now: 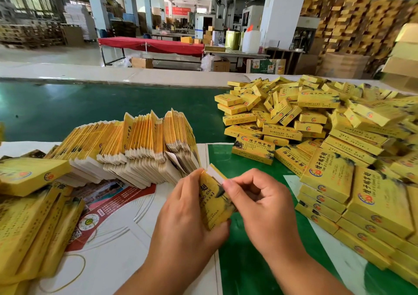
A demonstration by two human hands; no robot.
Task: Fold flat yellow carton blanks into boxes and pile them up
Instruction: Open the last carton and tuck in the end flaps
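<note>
Two hands worked one carton blank (213, 200) low at centre: the left hand (185, 206) curled round its lower body, the right hand (253, 200) pinching its upper edge near the white end flap. Flat blanks (135, 145) stood fanned at ten o'clock; finished boxes (316, 122) were heaped at two o'clock on the desk (253, 267). Folding looked midway; next, probably, the flap needs tucking in.

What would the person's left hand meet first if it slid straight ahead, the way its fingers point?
Probably the row of flat carton blanks just beyond the left hand; depth is uncertain.
</note>
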